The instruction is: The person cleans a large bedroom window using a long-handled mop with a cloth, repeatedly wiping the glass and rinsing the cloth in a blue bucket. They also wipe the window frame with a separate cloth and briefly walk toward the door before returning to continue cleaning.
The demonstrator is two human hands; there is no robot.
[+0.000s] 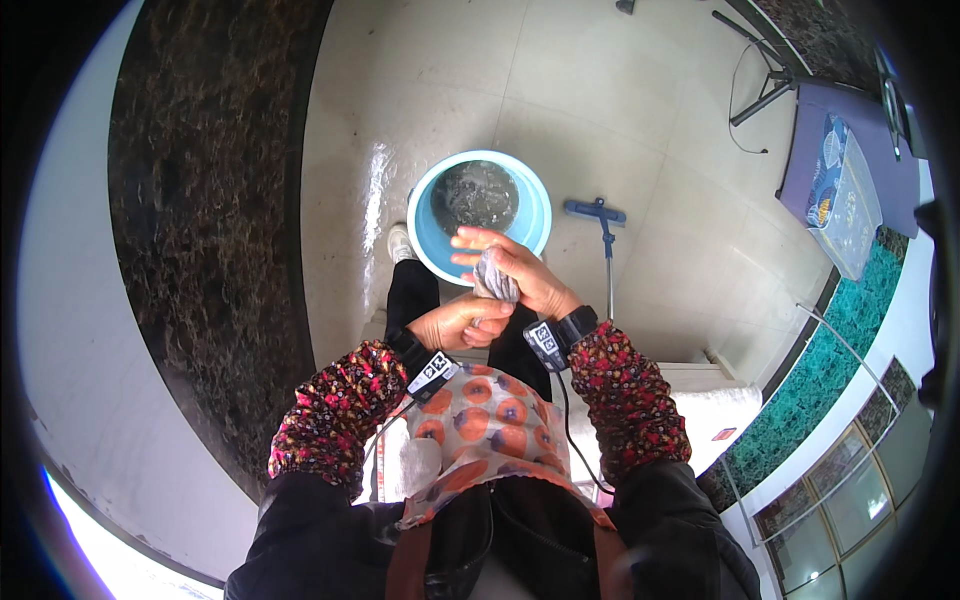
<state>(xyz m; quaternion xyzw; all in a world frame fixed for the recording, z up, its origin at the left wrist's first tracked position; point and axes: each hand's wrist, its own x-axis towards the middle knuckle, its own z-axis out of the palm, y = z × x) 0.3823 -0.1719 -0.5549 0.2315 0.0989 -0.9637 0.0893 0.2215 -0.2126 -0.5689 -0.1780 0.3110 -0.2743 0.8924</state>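
Observation:
A bunched grey cloth (496,277) is between my hands, above the near rim of a light blue plastic bucket (534,202). My left hand (463,321) is closed around the lower end of the cloth. My right hand (521,271) presses on the cloth's upper part with its palm and thumb, its other fingers stretched out over the bucket. Dark, murky water (476,195) with some froth lies in the bucket. Part of the cloth is hidden by my fingers.
A blue squeegee-like mop head (595,213) with a metal pole lies right of the bucket on the tiled floor (585,97). My shoe (400,243) is by the bucket's left side. Farther right are a purple surface (814,124) with a patterned package and a black metal stand (765,97).

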